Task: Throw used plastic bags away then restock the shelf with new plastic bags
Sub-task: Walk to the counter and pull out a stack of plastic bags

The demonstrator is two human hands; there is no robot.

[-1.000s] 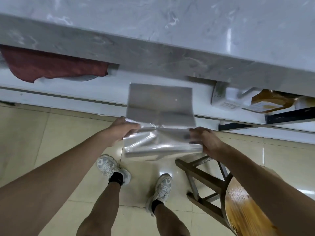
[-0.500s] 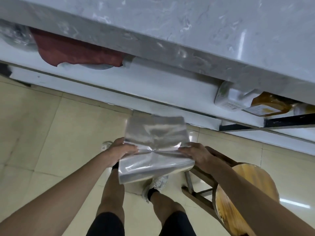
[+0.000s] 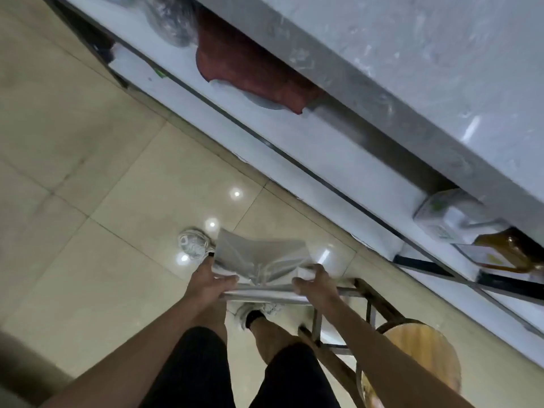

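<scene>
A stack of clear plastic bags (image 3: pixel 259 260) is bent across its middle and held low over the floor, in front of my legs. My left hand (image 3: pixel 207 285) grips its left edge and my right hand (image 3: pixel 316 285) grips its right edge. The far half of the stack stands up and away from me. The white shelf (image 3: pixel 294 142) under the grey marble counter (image 3: pixel 426 63) runs diagonally across the upper right, well apart from the bags.
On the shelf lie a dark red cloth (image 3: pixel 250 75), a crumpled clear plastic bundle (image 3: pixel 173 19), a white container (image 3: pixel 450 216) and an amber bottle (image 3: pixel 509 251). A round wooden stool (image 3: pixel 418 360) stands at my right. Beige floor tiles (image 3: pixel 88 172) spread to the left.
I have pulled the bag stack down and back from the shelf, folding it more. The view has swung left and the counter now runs diagonally; my feet have stepped.
</scene>
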